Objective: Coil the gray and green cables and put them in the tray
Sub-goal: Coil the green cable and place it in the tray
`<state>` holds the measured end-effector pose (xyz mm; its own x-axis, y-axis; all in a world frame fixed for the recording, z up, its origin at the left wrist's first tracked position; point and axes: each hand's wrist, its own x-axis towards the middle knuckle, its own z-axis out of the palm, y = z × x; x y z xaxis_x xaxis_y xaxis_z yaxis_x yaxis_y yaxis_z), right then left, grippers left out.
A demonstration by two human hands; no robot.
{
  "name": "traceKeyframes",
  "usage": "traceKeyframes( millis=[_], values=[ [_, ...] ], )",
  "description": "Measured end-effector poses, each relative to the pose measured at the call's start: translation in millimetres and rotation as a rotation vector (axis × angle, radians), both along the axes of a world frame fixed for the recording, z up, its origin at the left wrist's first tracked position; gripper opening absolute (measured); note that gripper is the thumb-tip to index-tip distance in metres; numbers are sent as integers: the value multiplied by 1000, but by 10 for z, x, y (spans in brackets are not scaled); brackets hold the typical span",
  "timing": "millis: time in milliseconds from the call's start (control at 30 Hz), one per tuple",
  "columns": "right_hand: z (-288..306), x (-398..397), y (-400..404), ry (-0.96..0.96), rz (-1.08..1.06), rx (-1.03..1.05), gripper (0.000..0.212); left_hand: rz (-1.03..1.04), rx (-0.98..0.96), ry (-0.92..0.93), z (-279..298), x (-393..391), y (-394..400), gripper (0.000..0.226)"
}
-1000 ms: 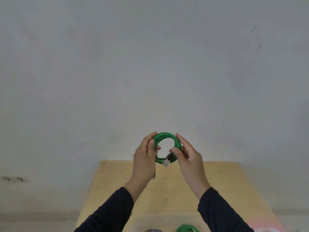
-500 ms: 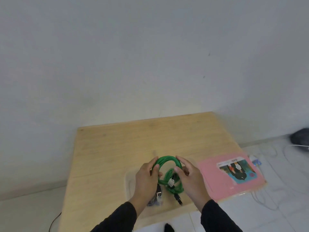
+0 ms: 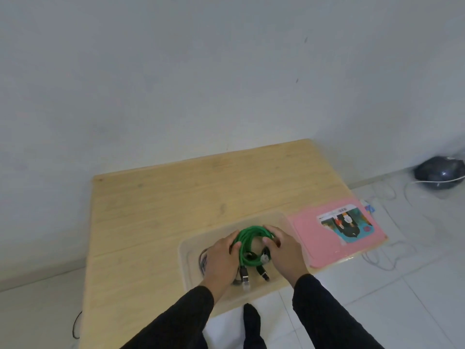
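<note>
inside the tray (image 3: 185,250), both hands' grip holds the green coil (image 3: 247,244), left hand (image 3: 221,260) and right hand (image 3: 285,253) keeping loops together.

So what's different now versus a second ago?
Both hands, left and right, have brought the green cable coil down from chest height into the clear tray on the wooden table. Their grip on the coil is unchanged; nothing has been released.
</note>
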<state>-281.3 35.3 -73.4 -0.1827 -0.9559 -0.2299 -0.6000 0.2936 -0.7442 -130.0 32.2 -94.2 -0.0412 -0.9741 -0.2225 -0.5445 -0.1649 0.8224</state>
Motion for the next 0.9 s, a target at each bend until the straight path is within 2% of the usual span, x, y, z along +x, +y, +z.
traceKeyframes(
  millis=[267,400,467,600,700,900],
  values=[
    [-96,-23,-105,101,74,55,34,-33,-30,-81,-33,27,-68,33],
    [-109,-38,-59,250,133,19,36,-46,-90,-160,-32,53,-43,34],
    [-124,-3,16,371,168,-67,42,-78,-155,-230,-31,54,-11,36],
    [-179,132,147,551,229,-184,69,-176,-290,-386,-19,16,48,38],
    [-162,199,226,618,241,-194,58,-249,-269,-509,-41,-8,110,35],
    [-138,151,414,638,335,-237,62,-270,-386,-607,-69,-95,262,30]
  ],
)
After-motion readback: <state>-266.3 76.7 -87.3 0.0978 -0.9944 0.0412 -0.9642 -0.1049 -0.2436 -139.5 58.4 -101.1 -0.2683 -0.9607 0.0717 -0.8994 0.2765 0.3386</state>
